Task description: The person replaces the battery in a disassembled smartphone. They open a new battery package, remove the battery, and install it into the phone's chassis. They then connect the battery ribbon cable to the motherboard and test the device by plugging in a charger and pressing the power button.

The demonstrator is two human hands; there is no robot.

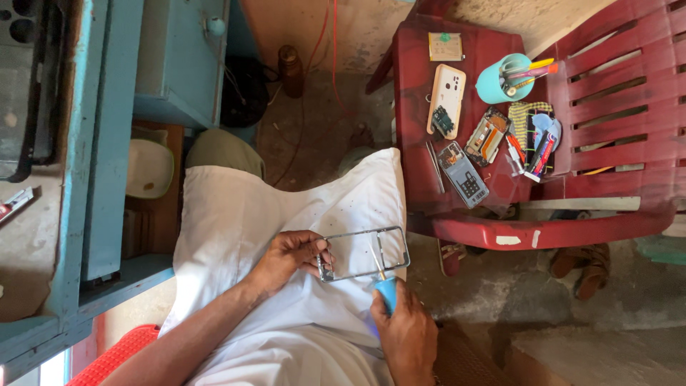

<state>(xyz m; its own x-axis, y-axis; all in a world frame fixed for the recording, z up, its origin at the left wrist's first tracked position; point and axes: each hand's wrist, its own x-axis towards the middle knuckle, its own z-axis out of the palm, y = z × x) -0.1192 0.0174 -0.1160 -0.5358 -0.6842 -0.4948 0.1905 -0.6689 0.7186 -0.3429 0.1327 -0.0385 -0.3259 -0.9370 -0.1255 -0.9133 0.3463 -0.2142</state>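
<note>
- Phone frame [364,254], a thin silver rectangle with an open middle, lay over the white cloth [286,214] on the person's lap, near the middle of the view.
- At far left stood a blue cabinet [107,143], with a pale bowl-like thing [148,169] on a shelf beside it.
- Left hand [289,257] was closed on the frame's left end, fingers pinching its short edge.
- Right hand [407,332] was wrapped round the blue handle of a screwdriver [380,277], whose thin shaft pointed up and crossed the frame's lower long edge.
- A brown bottle [291,70] stood on the floor above the lap, by the wall.
- To the right, a red plastic chair [607,107] held loose parts on its seat: a cream phone back cover [446,99], a small circuit board [463,174], another opened phone body [487,136].
- Further right on the seat, a turquoise cup [502,78] lay tilted with tools sticking out of it.
</note>
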